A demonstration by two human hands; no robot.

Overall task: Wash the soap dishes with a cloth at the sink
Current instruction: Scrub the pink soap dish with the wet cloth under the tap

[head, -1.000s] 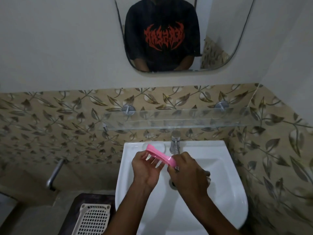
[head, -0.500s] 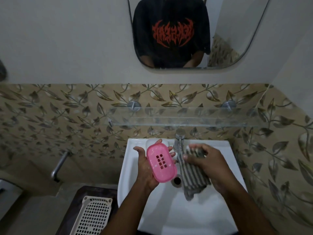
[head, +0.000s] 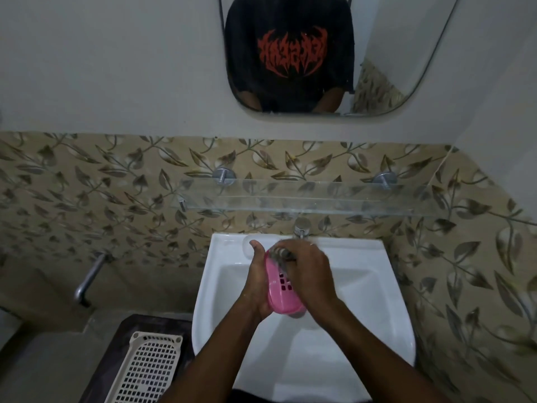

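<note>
A white sink (head: 363, 286) juts from the leaf-patterned tile wall, with a metal tap (head: 301, 228) standing at the middle of its back rim. A pale rounded thing (head: 247, 246) sits on the rim left of the tap, too unclear to name. Above, a glass shelf (head: 319, 199) hangs on two metal pegs (head: 222, 176). Left of the sink, a cream perforated tray (head: 145, 370) lies on a dark bench (head: 157, 324).

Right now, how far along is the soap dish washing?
Nothing looks finished yet. In hand: the left hand holds the pink slotted plastic soap dish over the white ceramic sink while the right hand presses a grey striped cloth onto it. Left: finishing the wipe, probably rinsing, then any other dishes.
</note>
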